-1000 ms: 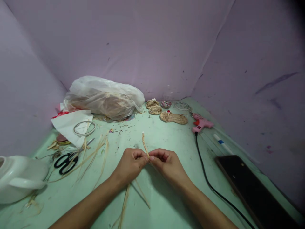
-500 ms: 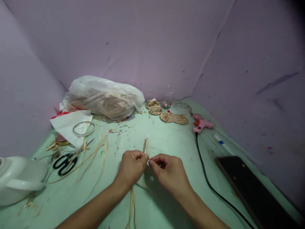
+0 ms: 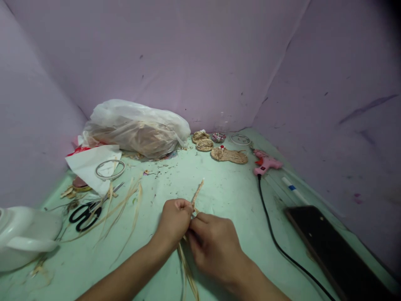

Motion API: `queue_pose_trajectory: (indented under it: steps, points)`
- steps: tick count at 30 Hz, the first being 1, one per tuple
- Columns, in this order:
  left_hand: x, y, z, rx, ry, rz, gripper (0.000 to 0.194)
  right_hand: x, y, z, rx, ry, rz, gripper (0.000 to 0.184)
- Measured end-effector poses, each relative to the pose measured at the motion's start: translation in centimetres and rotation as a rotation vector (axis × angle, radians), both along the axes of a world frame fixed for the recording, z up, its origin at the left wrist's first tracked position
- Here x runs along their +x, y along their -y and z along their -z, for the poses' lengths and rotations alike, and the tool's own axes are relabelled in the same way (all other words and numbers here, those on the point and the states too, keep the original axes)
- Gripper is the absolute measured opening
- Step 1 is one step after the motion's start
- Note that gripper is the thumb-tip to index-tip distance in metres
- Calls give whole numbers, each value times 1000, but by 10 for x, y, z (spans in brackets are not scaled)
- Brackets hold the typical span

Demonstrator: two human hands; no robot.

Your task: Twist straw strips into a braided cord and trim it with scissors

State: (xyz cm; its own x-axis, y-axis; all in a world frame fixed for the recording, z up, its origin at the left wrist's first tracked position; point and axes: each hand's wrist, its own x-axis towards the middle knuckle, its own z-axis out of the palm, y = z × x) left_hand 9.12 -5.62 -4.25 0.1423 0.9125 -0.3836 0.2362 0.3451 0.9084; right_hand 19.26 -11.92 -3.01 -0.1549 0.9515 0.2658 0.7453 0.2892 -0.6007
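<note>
My left hand (image 3: pixel 176 219) is pinched closed on a thin stick wrapped in straw-coloured fibre (image 3: pixel 197 191), which points up and to the right out of my fingers. Close against it, my right hand (image 3: pixel 214 244) is closed too, its fingertips at the lower part of the wrapping. Loose pale fibre strips (image 3: pixel 188 269) hang below both hands toward the near edge. The exact grip of the right fingers is partly hidden behind the hand.
To the left lie black-handled scissors (image 3: pixel 85 215), more loose fibre strips (image 3: pixel 125 200), a metal ring (image 3: pixel 110 169) and a white jug (image 3: pixel 28 238). A plastic bag (image 3: pixel 138 129) and woven sole shapes (image 3: pixel 229 155) sit behind. A pink glue gun (image 3: pixel 266 162) and phone (image 3: pixel 332 251) are right.
My right hand has moved down and left, closer under my left hand. The wrapped stick now leans to the right, and the hanging strips have swung right.
</note>
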Motion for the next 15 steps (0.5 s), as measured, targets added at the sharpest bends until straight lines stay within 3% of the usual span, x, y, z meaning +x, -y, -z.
queue_pose_trajectory:
  steps: [3,5,7,9,11,15]
  points:
    - [-1,0,-2,31,-48,26,9,12,-9,-5,-27,-318,233,13]
    - [-1,2,-6,58,-98,60,11,18,-18,-4,-181,-627,381,17]
    - [0,4,-10,79,-120,109,15,20,-24,-1,-467,-935,358,21]
    - [1,7,-14,71,-105,152,18,18,-27,2,-716,-1125,242,22]
    - [2,8,-15,76,-107,182,19,15,-26,4,-811,-1116,178,20]
    - [1,7,-18,116,-185,218,15,16,-25,8,-688,-893,200,26]
